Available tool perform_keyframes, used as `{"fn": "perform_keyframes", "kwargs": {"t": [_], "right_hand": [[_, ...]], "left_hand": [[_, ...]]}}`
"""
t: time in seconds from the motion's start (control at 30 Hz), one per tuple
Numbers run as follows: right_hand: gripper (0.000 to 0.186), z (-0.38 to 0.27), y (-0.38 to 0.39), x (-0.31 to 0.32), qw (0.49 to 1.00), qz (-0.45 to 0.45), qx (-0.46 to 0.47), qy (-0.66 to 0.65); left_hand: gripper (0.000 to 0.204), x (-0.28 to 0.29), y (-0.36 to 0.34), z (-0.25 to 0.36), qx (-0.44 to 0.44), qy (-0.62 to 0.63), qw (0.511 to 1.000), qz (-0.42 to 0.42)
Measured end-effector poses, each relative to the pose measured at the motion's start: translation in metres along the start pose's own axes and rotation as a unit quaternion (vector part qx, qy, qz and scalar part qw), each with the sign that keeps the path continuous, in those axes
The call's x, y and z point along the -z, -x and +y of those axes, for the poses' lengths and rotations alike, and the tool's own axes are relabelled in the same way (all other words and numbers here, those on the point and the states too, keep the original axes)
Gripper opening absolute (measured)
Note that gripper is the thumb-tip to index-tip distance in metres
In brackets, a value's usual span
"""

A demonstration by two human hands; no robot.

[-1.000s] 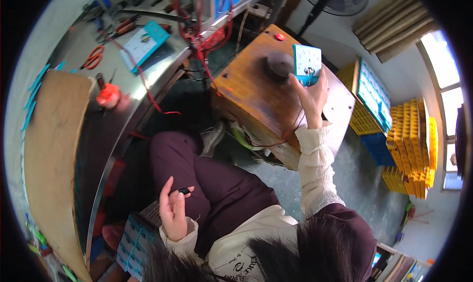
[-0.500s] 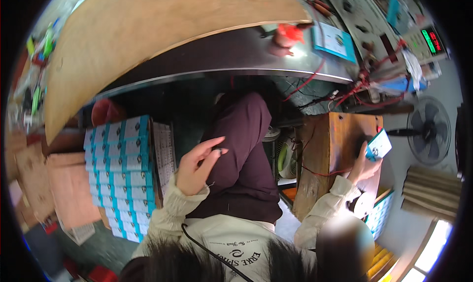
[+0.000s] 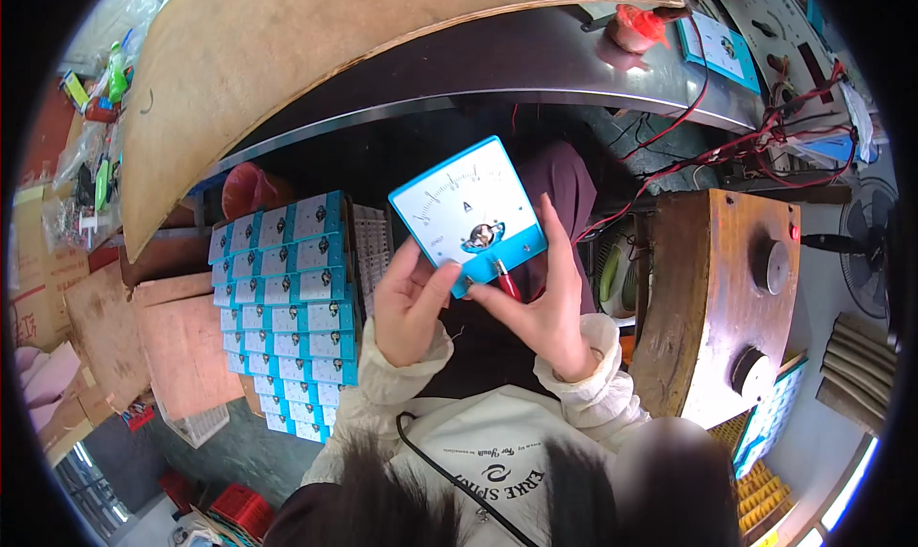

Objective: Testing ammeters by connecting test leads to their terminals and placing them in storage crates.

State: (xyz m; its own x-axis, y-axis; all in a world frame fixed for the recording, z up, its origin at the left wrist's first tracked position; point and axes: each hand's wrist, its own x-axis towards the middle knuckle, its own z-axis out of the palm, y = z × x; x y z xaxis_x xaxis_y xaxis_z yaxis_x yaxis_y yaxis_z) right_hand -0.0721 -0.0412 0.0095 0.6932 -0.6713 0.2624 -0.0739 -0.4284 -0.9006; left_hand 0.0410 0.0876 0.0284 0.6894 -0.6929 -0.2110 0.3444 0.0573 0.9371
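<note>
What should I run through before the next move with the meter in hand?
1. Analog meter supported by both hands: ok, the left hand and right hand are at its lower part.
2. Scale unobstructed: ok, no fingers cover it.
3. Meter square to the view: not ok, it is turned, its right side higher in the picture.
4. Red-handled tool engaged: cannot tell; its silver end is at the meter's lower edge.
5. Back of the meter: cannot tell, it faces away.
6. Stacked meters in order: ok, overlapping rows with dials showing.
</note>
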Motion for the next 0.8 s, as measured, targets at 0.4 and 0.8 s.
{"fn": "perform_keyframes", "kwargs": {"t": [0.4,0.8], "right_hand": [[0.016,0.003,0.025,0.011,0.965,-0.033,-0.179,-0.190],[0.018,0.009,0.022,0.017,0.980,-0.018,-0.144,-0.136]], "left_hand": [[0.053,0.017,-0.009,0.003,0.039,0.009,0.997,-0.063],[0.052,0.005,-0.012,0.001,0.023,0.040,0.997,-0.059]]}}
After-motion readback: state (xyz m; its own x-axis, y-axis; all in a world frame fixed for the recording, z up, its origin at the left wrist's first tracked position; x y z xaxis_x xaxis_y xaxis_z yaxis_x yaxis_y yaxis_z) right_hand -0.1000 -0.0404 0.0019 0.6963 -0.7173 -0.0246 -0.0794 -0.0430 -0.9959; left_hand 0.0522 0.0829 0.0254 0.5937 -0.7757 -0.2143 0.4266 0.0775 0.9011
